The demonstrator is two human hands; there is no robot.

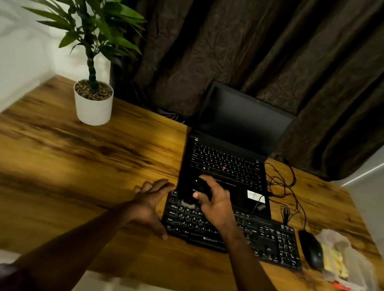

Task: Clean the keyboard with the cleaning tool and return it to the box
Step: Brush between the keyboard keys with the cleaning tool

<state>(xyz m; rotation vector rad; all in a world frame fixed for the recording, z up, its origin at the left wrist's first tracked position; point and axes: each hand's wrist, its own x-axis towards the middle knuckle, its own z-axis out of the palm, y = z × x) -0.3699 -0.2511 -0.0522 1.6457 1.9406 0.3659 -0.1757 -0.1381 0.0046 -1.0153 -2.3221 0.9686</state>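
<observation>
Black brush [196, 186] upright, bristles [188, 204] down on keyboard [271, 243]

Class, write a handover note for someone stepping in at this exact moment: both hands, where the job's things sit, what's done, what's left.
Left hand: open, fingers straight, at the keyboard's left edge.
Right hand: grips the cleaning tool, bristles down on the keyboard's top-left keys.
Box: clear plastic, at the desk's right end, beyond the mouse.
Done: the tool is out of the box and on the keys; how much is already clean cannot be told.
Left: brush the other keys, then put the tool back in the box.
</observation>
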